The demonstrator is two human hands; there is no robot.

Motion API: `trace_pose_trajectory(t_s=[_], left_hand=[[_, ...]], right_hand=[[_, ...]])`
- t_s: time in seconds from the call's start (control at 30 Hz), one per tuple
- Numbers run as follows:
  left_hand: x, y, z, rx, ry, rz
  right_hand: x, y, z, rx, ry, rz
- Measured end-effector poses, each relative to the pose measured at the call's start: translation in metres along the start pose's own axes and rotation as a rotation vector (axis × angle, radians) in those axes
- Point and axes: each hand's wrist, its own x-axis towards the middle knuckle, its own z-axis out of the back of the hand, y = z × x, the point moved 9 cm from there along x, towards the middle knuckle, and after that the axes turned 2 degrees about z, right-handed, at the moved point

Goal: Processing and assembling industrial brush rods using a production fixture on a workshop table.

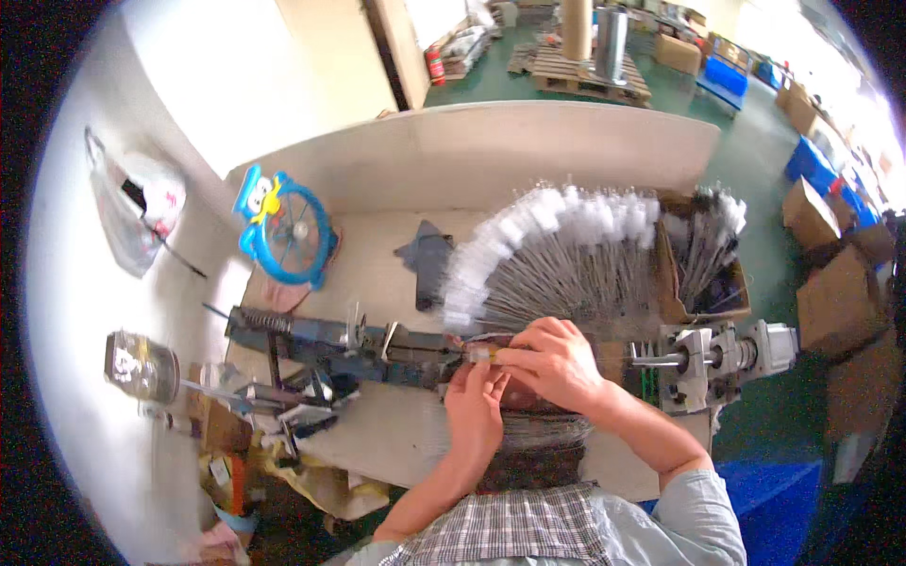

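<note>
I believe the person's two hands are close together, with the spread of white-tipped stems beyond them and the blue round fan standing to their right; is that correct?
Not quite: the head view shows the blue round fan to the left of the left hand and right hand, which are close together, with the white-tipped stems beyond them.

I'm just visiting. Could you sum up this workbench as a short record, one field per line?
Left hand: fingertips together at the bench's near side
Right hand: reaching in from the right, fingertips close to the left's
Between them: a small pale piece, blurred; exact grip unclear
Beyond the hands: a fanned spread of thin white-tipped rods
Right of the rods: a cardboard box holding more rods
Far left on bench: a blue toy-like fan
</note>
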Motion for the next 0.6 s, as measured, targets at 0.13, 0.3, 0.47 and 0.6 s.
trace_pose_trajectory(t_s=[0.13, 0.3, 0.47, 0.6], left_hand=[[0.002, 0.004, 0.006, 0.01, -0.006, -0.004], [0.005, 0.008, 0.011, -0.079, 0.024, 0.012], [-0.001, 0.01, 0.003, -0.132, -0.008, 0.06], [0.003, 0.009, 0.011, -0.165, 0.012, 0.045]], right_hand=[[0.006, 0.008, 0.001, 0.052, -0.015, -0.019], [0.009, 0.011, -0.015, 0.09, 0.029, -0.085], [0.005, 0.009, -0.013, 0.056, 0.037, -0.058], [0.006, 0.014, -0.012, 0.086, 0.008, -0.106]])
